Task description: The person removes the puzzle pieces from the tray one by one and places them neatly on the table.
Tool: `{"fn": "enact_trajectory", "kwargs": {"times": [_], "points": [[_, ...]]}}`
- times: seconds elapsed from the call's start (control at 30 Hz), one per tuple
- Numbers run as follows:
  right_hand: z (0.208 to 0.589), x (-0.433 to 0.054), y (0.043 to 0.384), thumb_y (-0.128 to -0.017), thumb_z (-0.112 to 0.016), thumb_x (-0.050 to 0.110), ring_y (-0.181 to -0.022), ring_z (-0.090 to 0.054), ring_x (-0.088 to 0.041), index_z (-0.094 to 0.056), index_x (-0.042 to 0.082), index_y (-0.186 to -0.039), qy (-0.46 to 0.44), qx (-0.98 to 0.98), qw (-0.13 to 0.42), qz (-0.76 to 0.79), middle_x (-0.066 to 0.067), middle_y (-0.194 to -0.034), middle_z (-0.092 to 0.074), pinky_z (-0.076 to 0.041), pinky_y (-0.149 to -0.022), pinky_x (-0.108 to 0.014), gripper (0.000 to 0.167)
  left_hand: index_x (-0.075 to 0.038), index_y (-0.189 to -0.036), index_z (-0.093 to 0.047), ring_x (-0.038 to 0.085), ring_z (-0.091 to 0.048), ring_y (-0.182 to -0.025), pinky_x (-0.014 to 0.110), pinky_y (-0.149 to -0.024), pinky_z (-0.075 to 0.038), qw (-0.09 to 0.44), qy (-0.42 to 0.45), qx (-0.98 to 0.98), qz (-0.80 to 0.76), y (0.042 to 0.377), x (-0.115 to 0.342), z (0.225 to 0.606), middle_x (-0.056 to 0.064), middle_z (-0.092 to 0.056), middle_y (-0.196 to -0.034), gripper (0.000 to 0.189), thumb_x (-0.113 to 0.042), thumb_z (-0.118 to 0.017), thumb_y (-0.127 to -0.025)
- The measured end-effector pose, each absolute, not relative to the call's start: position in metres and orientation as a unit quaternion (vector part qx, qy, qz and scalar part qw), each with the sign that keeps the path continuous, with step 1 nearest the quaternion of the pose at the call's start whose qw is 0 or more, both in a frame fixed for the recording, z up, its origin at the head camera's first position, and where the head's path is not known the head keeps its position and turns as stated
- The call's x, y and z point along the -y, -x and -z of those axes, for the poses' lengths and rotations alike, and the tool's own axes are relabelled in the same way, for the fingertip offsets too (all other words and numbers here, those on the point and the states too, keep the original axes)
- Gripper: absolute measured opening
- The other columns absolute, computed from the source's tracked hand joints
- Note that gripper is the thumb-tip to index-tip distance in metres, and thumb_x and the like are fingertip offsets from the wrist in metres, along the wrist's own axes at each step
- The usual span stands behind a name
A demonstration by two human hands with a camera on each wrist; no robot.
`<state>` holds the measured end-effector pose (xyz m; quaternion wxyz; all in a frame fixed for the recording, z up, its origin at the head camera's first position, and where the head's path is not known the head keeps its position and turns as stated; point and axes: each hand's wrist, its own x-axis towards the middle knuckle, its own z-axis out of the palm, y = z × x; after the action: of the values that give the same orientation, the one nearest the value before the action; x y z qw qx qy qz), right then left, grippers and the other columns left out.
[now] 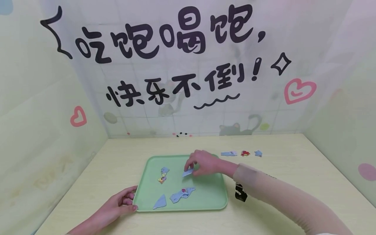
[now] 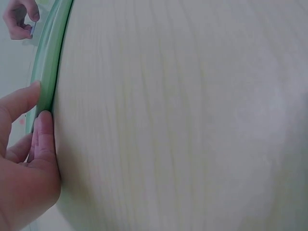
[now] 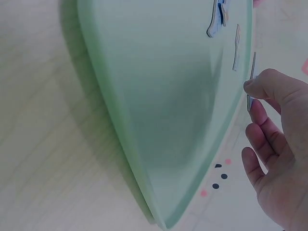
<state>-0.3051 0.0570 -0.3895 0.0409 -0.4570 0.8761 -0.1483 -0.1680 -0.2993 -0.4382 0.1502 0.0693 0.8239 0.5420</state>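
My right hand (image 1: 204, 162) is over the back right part of a pale green tray (image 1: 202, 204), pinching a flat light-blue puzzle piece (image 1: 187, 173) between thumb and fingers. In the right wrist view the held piece (image 3: 253, 62) appears edge-on. My left hand (image 1: 118, 204) grips the tray's front left corner, its thumb and fingers at the rim (image 2: 48, 72). On the tray lie a triangular blue piece (image 1: 160, 202), a joined blue strip with a red detail (image 1: 182, 195), and a small blue-and-yellow group (image 1: 163, 176).
Behind the tray on the right, a long blue piece (image 1: 228, 153), a red piece (image 1: 245, 153) and a small blue piece (image 1: 258, 153) lie on the wooden table (image 1: 276, 173). A black patch (image 1: 241, 192) shows under the right forearm. Printed curtains surround the table.
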Motion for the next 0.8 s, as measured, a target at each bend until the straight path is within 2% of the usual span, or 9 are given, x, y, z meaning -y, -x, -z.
{"fn": "enact_trajectory", "kwargs": {"times": [0.37, 0.8], "points": [[0.381, -0.068, 0.311, -0.082, -0.073, 0.014, -0.098, -0.057, -0.017, -0.076, 0.026, -0.106, 0.444, -0.882, 0.036, 0.156, 0.006, -0.095, -0.068, -0.043, -0.088, -0.031, 0.027, 0.012, -0.151, -0.020, 0.002, -0.051, -0.090, 0.016, -0.079, -0.048, 0.157, -0.070, -0.819, -0.547, 0.169, 0.299, 0.438, 0.015, -0.047, -0.120, 0.084, -0.012, -0.071, -0.088], [0.375, -0.090, 0.317, -0.082, -0.072, 0.016, -0.096, -0.057, -0.017, -0.075, 0.025, -0.104, 0.443, -0.883, 0.009, 0.156, 0.007, -0.096, -0.067, -0.045, -0.085, -0.028, 0.024, 0.011, -0.151, -0.022, 0.004, -0.052, -0.090, 0.017, -0.079, -0.048, 0.156, -0.058, -0.822, -0.545, 0.169, 0.300, 0.439, 0.017, -0.048, -0.121, 0.085, -0.011, -0.072, -0.087]]}}
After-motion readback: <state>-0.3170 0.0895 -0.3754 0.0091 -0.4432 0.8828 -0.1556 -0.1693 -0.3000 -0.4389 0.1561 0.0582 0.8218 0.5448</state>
